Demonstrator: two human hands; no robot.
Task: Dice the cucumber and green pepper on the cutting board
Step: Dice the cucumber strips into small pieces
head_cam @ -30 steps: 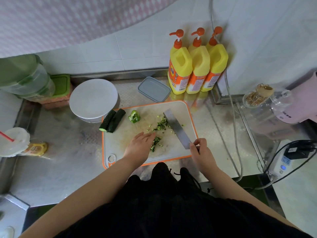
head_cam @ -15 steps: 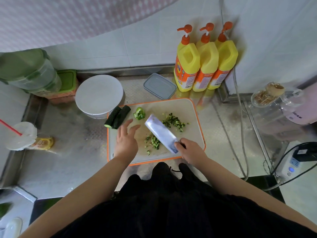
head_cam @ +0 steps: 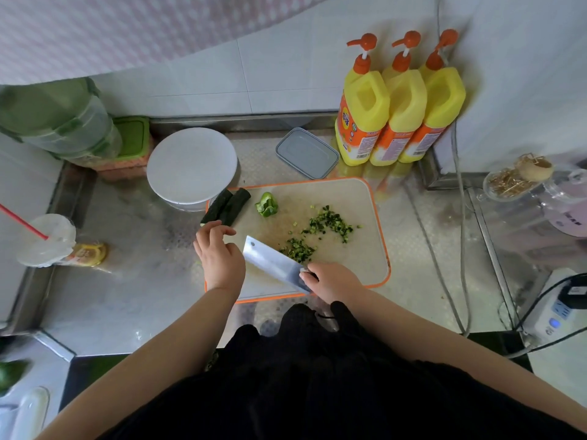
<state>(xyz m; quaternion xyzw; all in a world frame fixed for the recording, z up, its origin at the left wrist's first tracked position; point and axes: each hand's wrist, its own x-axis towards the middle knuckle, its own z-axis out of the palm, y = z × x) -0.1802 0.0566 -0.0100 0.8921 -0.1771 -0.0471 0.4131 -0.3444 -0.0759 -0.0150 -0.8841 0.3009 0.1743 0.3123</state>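
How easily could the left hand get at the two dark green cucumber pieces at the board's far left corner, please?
Probably easily: the left hand is already at the near ends of the dark green cucumber pieces, holds nothing, and nothing lies between. The steel cleaver sits off to its right.

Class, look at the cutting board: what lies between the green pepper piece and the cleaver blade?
In the head view, only bare, stained board separates the green pepper piece from the cleaver blade; the diced bits lie off to the right.

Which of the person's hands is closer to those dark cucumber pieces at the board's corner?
Left. The left hand has its fingertips right at the near end of the cucumber pieces. The right hand is farther off, near the board's front edge, holding the cleaver.
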